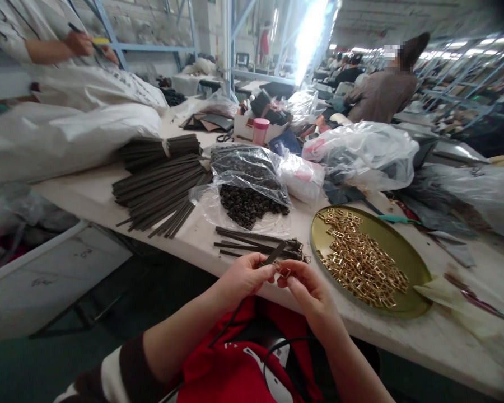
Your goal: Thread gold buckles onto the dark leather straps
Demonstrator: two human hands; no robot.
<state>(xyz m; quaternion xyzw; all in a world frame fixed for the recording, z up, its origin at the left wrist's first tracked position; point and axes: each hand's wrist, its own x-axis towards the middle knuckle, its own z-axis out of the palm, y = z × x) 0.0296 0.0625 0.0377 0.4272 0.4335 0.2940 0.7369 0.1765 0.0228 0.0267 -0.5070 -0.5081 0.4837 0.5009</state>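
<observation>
Close to the table's front edge, my left hand [252, 275] is closed on a dark strap [276, 253], which slants up between its fingers. Touching it from the right, my right hand [306, 284] pinches a small gold buckle [284, 272] at the strap's end. Just behind my hands lie several dark straps [247, 242] with gold metal at their right ends. To the right, a round gold-coloured tray [407, 240] holds a heap of gold buckles [361, 260]. Beyond the straps, a clear plastic bag [252, 162] spills small black pieces [252, 206].
Bundled dark strips [159, 182] spread across the table's left part. A pink-lidded jar [260, 131] stands by a filled box [239, 127]. Plastic bags [361, 154] lie at the back right, teal-handled scissors [399, 219] behind the tray. Another person [75, 56] stands at the far left.
</observation>
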